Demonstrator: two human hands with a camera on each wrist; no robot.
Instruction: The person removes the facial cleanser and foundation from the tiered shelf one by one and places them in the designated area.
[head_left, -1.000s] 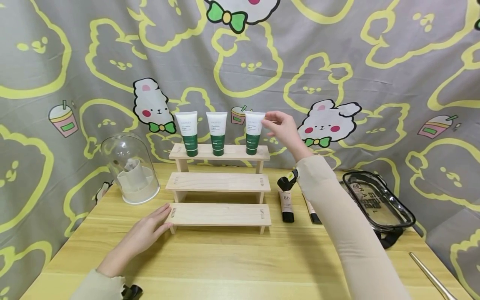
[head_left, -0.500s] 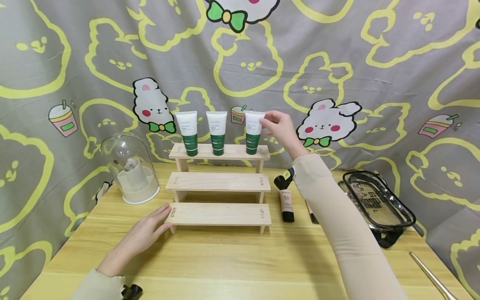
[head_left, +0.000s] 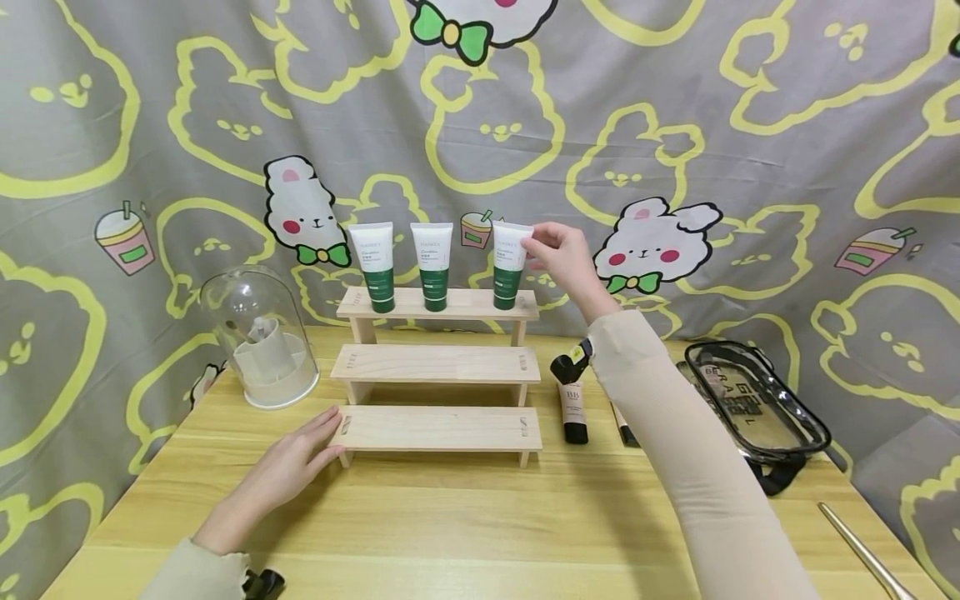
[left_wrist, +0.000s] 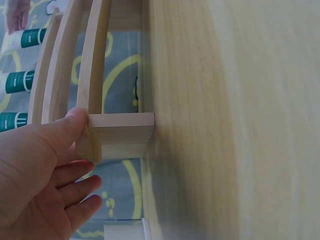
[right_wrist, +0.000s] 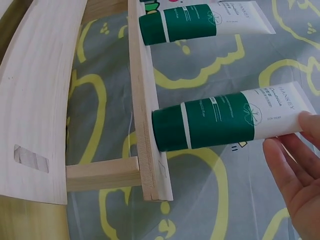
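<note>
Three white-and-green squeeze tubes stand cap-down on the top step of a wooden three-step display stand (head_left: 435, 429). My right hand (head_left: 566, 257) pinches the upper edge of the right-hand tube (head_left: 508, 265) between thumb and fingers; the tube leans slightly right. In the right wrist view, the tube's green cap (right_wrist: 167, 131) meets the step. The middle tube (head_left: 433, 267) and the left tube (head_left: 375, 267) stand apart from it. At the stand's lowest step, my left hand (head_left: 288, 462) holds the left end, thumb (left_wrist: 72, 122) on the front edge, other fingers loosely bent.
A clear dome (head_left: 258, 333) on a white base stands left of the stand. Right of it lie a beige BB cream tube (head_left: 573, 412) and another tube (head_left: 625, 427) partly behind my sleeve. Farther right are a clear black-trimmed pouch (head_left: 757, 408) and a slim gold-coloured stick (head_left: 862, 546).
The right-hand tube has shifted slightly right and its top now leans right, with my right hand closing its grip on the upper edge. My left hand has stayed on the stand.
</note>
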